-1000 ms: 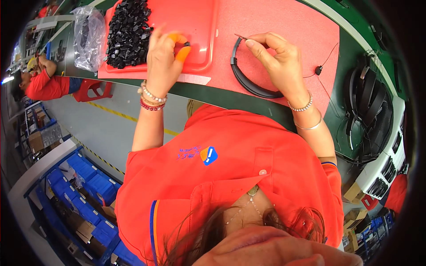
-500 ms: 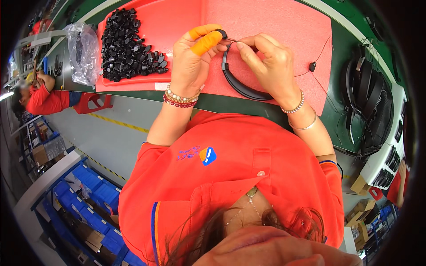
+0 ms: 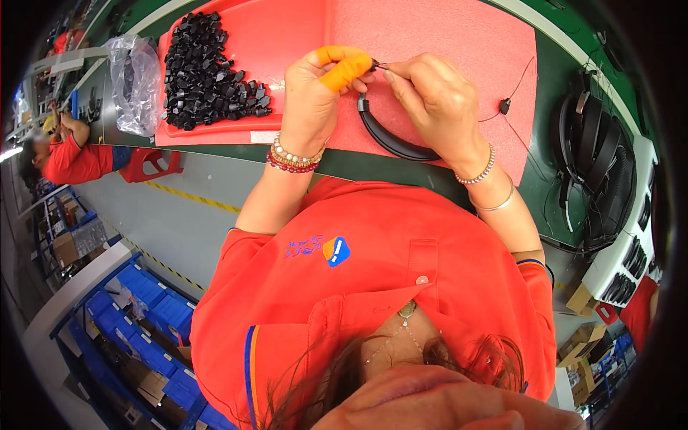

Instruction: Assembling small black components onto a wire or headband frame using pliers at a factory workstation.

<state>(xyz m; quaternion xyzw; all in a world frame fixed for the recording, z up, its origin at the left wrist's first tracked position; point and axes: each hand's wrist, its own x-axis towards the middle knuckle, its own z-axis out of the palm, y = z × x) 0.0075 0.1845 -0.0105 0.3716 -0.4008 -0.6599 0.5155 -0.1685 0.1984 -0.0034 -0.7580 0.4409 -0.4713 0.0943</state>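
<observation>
Orange finger cots cover two fingers of my left hand (image 3: 309, 97), which pinches a small black plastic part (image 3: 373, 64), mostly hidden by the fingertips. Thumb and forefinger of my right hand (image 3: 441, 104) are closed on a thin black wire (image 3: 383, 67) that runs to that part. Below and between both hands, a curved black headband (image 3: 390, 142) lies on the pink foam mat (image 3: 430, 29). A second small black part (image 3: 504, 107) hangs on thin wires to the right of my right hand.
At left, a red tray (image 3: 283, 43) bears a heap of small black parts (image 3: 204, 79). A clear plastic bag (image 3: 135, 89) lies beyond it. Several black headbands (image 3: 584, 136) with loose wires are stacked at the right. Another person (image 3: 72, 158) sits far left.
My left hand has moved slightly right, with its fingers now covering more of the black part. My right hand has shifted a little right, still pinching the wire.
</observation>
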